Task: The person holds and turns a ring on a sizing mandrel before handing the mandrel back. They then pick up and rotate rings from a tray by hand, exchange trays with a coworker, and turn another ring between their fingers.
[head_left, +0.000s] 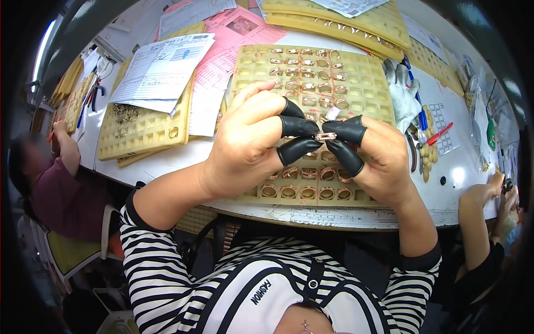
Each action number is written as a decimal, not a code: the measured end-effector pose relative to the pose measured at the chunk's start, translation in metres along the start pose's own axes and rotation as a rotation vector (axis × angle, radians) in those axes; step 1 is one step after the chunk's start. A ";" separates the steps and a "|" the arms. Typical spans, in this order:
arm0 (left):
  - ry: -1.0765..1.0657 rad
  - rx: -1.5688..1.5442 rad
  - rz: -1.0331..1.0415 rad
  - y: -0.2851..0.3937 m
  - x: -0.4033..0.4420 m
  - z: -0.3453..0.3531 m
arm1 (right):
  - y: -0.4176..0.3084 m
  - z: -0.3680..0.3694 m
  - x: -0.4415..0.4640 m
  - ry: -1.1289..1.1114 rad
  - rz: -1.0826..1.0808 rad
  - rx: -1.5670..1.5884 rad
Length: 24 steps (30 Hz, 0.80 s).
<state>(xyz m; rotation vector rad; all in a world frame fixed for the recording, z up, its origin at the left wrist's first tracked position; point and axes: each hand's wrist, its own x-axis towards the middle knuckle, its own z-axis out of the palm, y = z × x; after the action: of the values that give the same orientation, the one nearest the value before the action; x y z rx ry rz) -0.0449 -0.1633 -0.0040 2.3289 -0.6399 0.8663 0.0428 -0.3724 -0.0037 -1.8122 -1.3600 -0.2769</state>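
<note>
My left hand (251,136) and my right hand (381,158) meet in the middle of the view, black rubber cots over several fingertips. Between those fingertips a rose-gold ring (326,136) with a row of pale stones is pinched from both sides. Below it lies a yellow slotted tray (370,89). Rows of similar rings (308,192) stand in its slots, and my hands hide part of them. A small white tag (333,113) shows just beyond the held ring.
Papers (158,72) lie on another yellow tray (133,139) at left. More stacked trays (339,25) are at the back. At right are a white glove (401,94), pliers (411,150) and a red pen (440,134). Other people sit at both sides.
</note>
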 end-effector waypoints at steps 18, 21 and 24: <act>-0.043 0.013 -0.019 0.001 0.001 0.002 | 0.005 0.001 0.002 0.101 -0.178 -0.045; -0.042 0.014 -0.021 0.001 0.001 0.002 | 0.005 0.000 0.002 0.089 -0.179 -0.054; -0.048 0.018 -0.027 0.001 0.001 0.002 | 0.005 0.000 0.001 0.086 -0.180 -0.051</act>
<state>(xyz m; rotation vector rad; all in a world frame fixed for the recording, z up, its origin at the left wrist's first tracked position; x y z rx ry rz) -0.0441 -0.1653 -0.0044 2.3749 -0.6217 0.8095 0.0479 -0.3716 -0.0056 -1.7008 -1.4683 -0.4833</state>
